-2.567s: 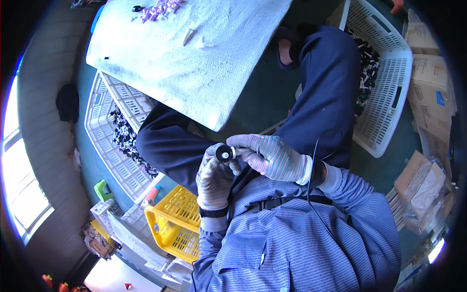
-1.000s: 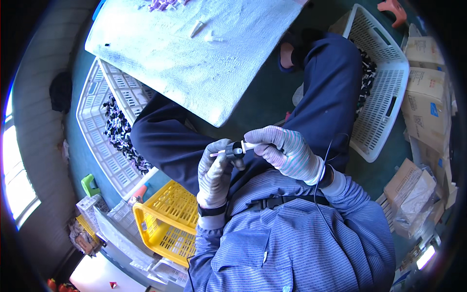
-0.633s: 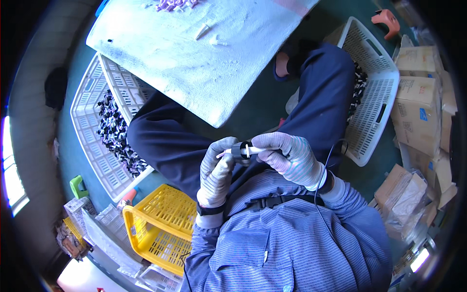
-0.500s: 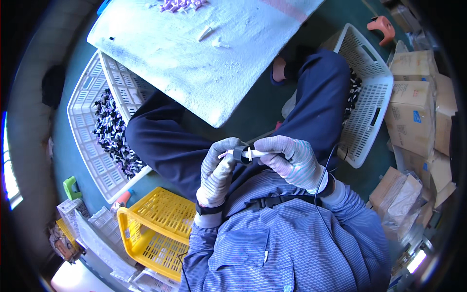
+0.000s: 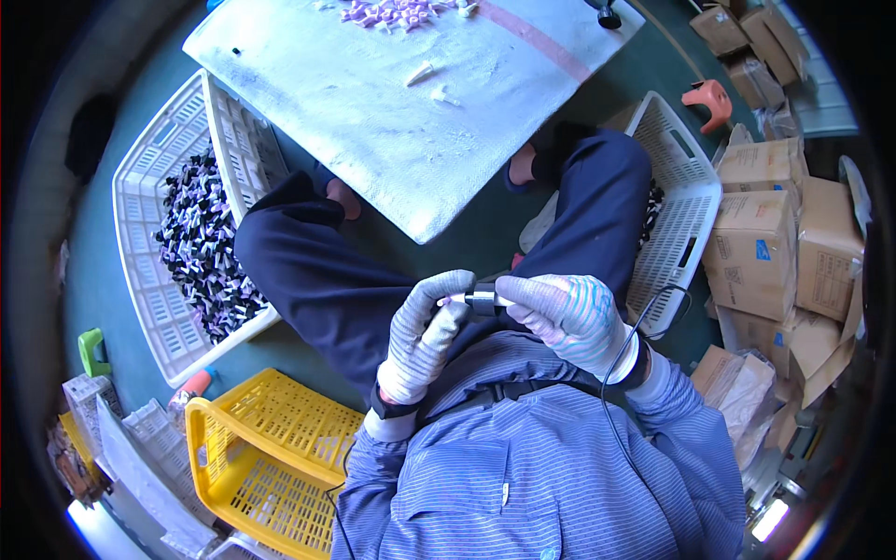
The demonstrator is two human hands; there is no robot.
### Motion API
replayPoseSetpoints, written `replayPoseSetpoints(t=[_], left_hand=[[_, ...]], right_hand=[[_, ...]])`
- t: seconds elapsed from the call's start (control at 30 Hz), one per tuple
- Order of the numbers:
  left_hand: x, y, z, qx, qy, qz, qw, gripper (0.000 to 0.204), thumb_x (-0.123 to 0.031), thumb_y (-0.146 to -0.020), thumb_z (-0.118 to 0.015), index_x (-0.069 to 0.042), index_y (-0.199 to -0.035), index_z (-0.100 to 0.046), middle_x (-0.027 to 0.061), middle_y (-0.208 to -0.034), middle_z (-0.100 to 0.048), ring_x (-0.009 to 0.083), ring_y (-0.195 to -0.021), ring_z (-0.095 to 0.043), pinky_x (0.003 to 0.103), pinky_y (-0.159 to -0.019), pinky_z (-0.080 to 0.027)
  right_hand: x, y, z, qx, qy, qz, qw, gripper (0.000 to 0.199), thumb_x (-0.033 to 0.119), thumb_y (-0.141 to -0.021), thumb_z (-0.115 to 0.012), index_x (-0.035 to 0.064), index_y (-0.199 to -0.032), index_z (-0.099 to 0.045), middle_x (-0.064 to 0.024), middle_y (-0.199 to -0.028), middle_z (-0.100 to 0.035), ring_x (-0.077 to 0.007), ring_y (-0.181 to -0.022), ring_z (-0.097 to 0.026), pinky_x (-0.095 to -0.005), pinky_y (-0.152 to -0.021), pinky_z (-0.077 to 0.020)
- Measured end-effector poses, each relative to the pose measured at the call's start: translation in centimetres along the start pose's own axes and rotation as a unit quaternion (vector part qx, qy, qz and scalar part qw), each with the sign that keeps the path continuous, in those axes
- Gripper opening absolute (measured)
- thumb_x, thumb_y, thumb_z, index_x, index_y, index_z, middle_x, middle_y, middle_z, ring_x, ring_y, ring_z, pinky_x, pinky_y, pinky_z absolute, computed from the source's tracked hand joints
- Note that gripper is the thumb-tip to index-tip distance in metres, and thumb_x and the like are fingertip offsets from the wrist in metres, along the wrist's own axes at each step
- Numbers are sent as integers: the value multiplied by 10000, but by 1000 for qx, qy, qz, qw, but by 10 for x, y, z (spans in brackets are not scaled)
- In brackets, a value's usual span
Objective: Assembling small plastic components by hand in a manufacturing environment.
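Both hands wear pale striped gloves and meet in front of my waist. Between their fingertips is a small black-and-white piece (image 5: 483, 301), with a dark sleeve in the middle and white parts showing at its sides. My left hand (image 5: 420, 331) pinches its left end, while my right hand (image 5: 569, 317) grips the right end between thumb and fingers. The fingers partly cover both ends. Beyond the hands stands a white-topped table (image 5: 401, 159) bearing a heap of small pink and white pieces (image 5: 392, 13) and two loose white pieces (image 5: 420, 74).
A white basket (image 5: 140, 271) of black, white and lilac pieces (image 5: 201, 247) stands left of my legs; another white basket (image 5: 686, 215) is on the right. A yellow basket (image 5: 280, 448) lies at lower left. Cardboard boxes (image 5: 751, 238) line the right side. A cable (image 5: 611, 411) crosses my right wrist.
The black sleeve now lies midway between the hands, and the white ring seen beside it earlier no longer shows. My view has shifted, revealing more of the table's far side.
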State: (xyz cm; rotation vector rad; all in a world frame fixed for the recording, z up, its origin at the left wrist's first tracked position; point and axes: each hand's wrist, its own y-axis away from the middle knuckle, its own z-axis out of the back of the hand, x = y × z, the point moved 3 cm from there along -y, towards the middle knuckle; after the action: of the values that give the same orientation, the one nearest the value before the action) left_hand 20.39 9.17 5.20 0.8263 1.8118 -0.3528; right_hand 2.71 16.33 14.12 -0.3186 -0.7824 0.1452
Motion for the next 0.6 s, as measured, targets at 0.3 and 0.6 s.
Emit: replayPoseSetpoints(t=[0.3,0.6], left_hand=[[-2,-1,-5,-14,86,28,996,361,-171,-1001,-598,-1,-1314,-535,96,-1059,-669,139,-869,-657,275,-804,-541],[1,-5,-16,-30,75,132,988,360,-192,-1018,-573,-11,-1330,-557,46,-911,-661,94,-774,-625,236,-753,-516]], right_hand=[[-10,8,0,61,6,-19,998,442,-3,-847,-683,9,-1277,-580,-68,-805,-670,-171,-660,-667,-268,-556,-535],[-20,12,-5,13,99,21,995,312,99,-839,-729,18,-1128,-643,-78,-773,-670,-232,-666,-673,-334,-589,-535]])
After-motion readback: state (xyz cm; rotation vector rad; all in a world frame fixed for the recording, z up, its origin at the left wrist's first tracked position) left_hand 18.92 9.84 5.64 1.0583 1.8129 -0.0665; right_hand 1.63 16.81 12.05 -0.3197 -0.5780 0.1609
